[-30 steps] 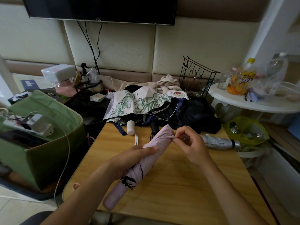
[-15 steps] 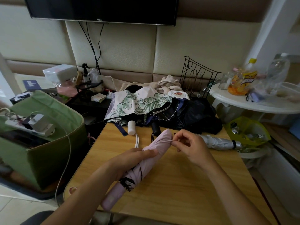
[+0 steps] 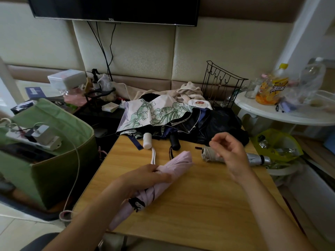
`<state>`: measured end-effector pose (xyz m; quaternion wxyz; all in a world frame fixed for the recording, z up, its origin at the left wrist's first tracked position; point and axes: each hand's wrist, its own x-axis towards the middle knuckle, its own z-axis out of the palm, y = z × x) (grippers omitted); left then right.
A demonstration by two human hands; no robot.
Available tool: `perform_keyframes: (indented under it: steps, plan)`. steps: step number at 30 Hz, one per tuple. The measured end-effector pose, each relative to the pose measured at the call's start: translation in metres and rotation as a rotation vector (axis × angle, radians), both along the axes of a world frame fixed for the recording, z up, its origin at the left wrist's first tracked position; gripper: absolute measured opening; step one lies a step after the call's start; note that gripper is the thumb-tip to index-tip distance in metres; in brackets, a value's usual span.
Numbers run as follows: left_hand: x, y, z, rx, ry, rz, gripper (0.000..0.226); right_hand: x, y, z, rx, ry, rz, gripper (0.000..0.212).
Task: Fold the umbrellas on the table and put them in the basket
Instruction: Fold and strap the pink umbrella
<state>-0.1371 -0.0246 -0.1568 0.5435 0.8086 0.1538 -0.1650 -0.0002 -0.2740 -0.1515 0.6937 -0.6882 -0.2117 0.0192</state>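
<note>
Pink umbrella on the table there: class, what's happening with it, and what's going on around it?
A person is folding umbrellas at a wooden table. The left hand grips the rolled-up pink umbrella, which lies across the table. The right hand hovers above the table with loosely curled fingers, holding nothing. A folded silver umbrella lies behind it, and a floral umbrella and a dark one are not yet folded. The green basket stands at the left.
</note>
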Motion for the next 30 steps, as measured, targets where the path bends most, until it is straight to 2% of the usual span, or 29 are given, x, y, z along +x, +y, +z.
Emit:
perform_keyframes:
  steps: [5,9,12,17,19,21,26,30]
  plan:
    - [-0.001,-0.004,0.002,-0.002,-0.036,-0.058,0.040,-0.012,0.009,-0.005,-0.276,-0.104,0.226,0.008]
    - [0.001,-0.007,0.001,0.058,-0.050,-0.086,0.028,-0.014,0.017,-0.011,-0.467,-0.237,0.243,0.008]
    - [0.002,-0.008,0.003,0.079,-0.052,-0.085,0.026,-0.012,0.017,-0.012,-0.482,-0.261,0.244,0.005]
    - [0.003,-0.008,0.005,0.133,-0.040,-0.128,0.020,-0.012,0.023,-0.016,-0.597,-0.349,0.204,0.019]
    - [0.003,-0.007,0.005,0.132,-0.033,-0.132,0.025,-0.013,0.026,-0.017,-0.627,-0.387,0.178,0.021]
    - [0.003,-0.007,0.007,0.133,-0.020,-0.134,0.030,-0.015,0.029,-0.019,-0.610,-0.400,0.151,0.023]
    - [0.003,-0.008,0.009,0.128,-0.010,-0.142,0.022,-0.016,0.042,-0.032,-0.639,-0.428,0.022,0.021]
    - [0.002,-0.008,0.008,0.107,-0.008,-0.128,0.029,-0.021,0.053,-0.036,-0.575,-0.434,-0.043,0.018]
